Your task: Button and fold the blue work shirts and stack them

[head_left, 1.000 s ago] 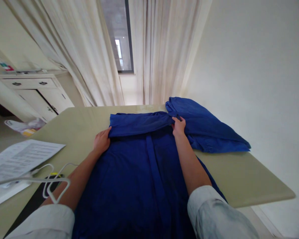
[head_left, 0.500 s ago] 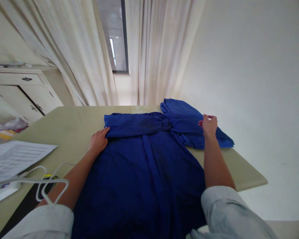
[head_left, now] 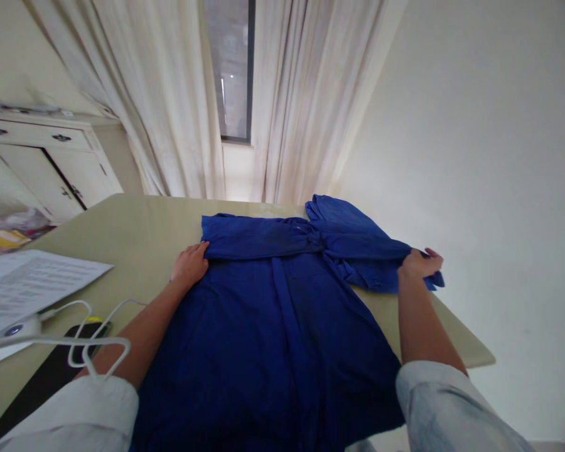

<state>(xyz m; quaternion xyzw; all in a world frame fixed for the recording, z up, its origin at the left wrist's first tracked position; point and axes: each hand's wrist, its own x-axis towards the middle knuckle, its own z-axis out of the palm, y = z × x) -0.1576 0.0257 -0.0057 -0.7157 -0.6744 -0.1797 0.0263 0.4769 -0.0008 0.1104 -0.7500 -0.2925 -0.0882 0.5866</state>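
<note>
A dark blue long-sleeved jacket (head_left: 245,326) is spread over the table, its lower part reaching toward me and a placket strip running down the middle. One sleeve (head_left: 258,238) is folded flat across the top of the body. The other sleeve (head_left: 376,245) stretches off to the right over bunched blue cloth. My left hand (head_left: 191,263) rests on the table at the jacket's left side, fingers laid out and touching the folded sleeve's edge. At the far right, my right hand (head_left: 421,263) is closed on the end of the stretched sleeve.
The pale green table (head_left: 145,232) has an angled right corner. On its left lie printed papers (head_left: 37,279), a white device with a cable (head_left: 87,342) and a black flat object (head_left: 42,392). Beyond are curtains (head_left: 169,94), a white cabinet (head_left: 70,157) and a wall on the right.
My right hand has moved right and down and taken hold of the sleeve end, which is now lifted slightly. My left hand stays by the jacket's left edge. The view has shifted a little.
</note>
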